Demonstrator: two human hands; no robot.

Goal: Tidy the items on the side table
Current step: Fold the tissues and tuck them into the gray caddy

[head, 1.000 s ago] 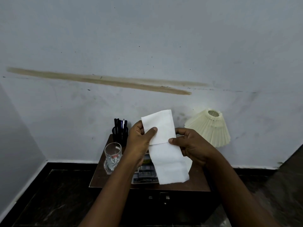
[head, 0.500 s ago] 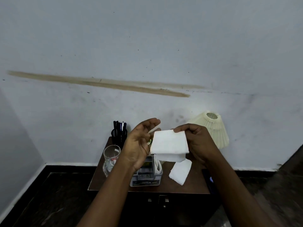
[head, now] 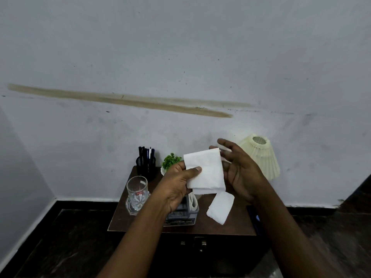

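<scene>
Folding a tissue (head: pixel 206 171) above the tabletop (head: pixel 236 225), I pinch its near edge in my left hand (head: pixel 176 185); my right hand (head: pixel 241 173), opened flat just beside it, should press the crease squarely.

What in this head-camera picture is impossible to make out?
All in the head view:
1. Grey box on the side table: mostly behind the left hand; label too blurred to read.
2. Plant: its pot mostly hidden by the left hand and folded tissue.
3. Lamp: base hidden behind the right hand.
4. Dark item at the table's right edge: covered by the right forearm.
</scene>
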